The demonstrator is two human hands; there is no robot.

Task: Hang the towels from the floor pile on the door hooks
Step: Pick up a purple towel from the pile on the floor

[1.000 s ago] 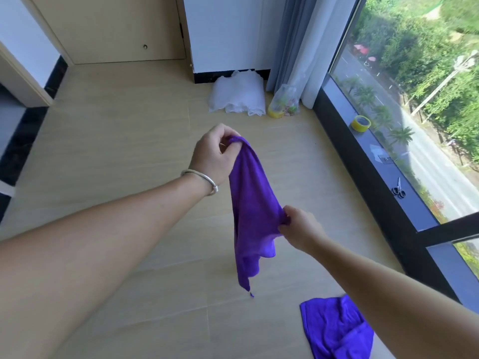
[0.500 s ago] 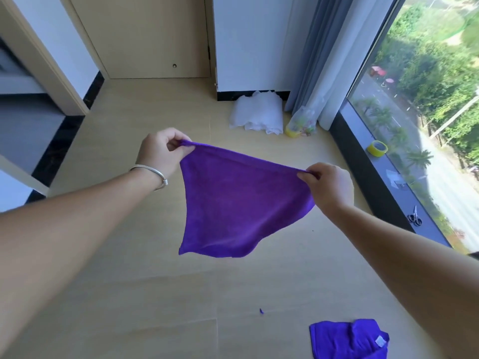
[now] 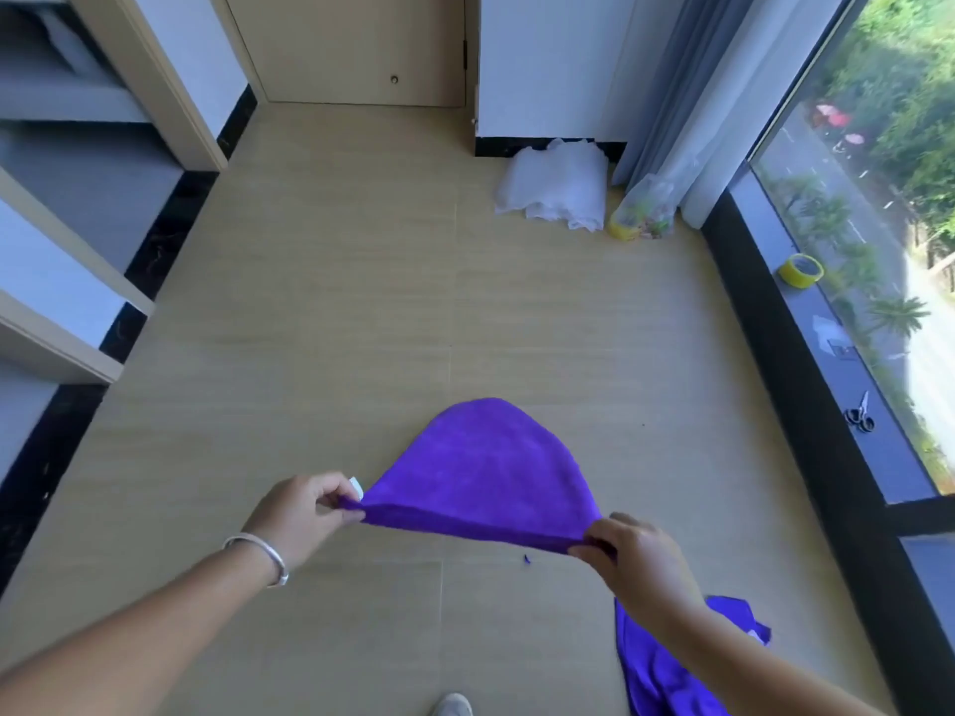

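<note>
While both arms reach forward over the floor [image 3: 320,312], we hold one purple towel [image 3: 486,472] stretched between our hands. Left hand [image 3: 302,514]: thumb and curled fingers pinch the towel's left corner, a small white tag [image 3: 356,488] showing just beside the fingertips; a silver bangle [image 3: 263,552] sits on that wrist. Right hand [image 3: 633,555]: fingers curled, pinching the opposite corner. Each grip is closed tight on cloth, no slack at the near edge, which runs taut from hand to hand. Beyond that edge the towel billows up and away from us in a rounded dome, clear of the floor.

A second purple towel [image 3: 656,669] lies crumpled on the floor at lower right, partly hidden under our right forearm. A tiny purple scrap [image 3: 526,559] lies on the floor below the held towel.

Far end of the room: closed wooden door [image 3: 356,43], no hooks that we can make out. Against the wall to its right, a white bundle of cloth [image 3: 558,186], then a clear plastic bag [image 3: 646,209] at the foot of the curtain [image 3: 687,85]. On the window sill [image 3: 827,364] to our right, a yellow tape roll [image 3: 800,270] and, nearer us, scissors [image 3: 861,416], well apart. A shoe tip [image 3: 451,704] shows at the bottom edge.
</note>
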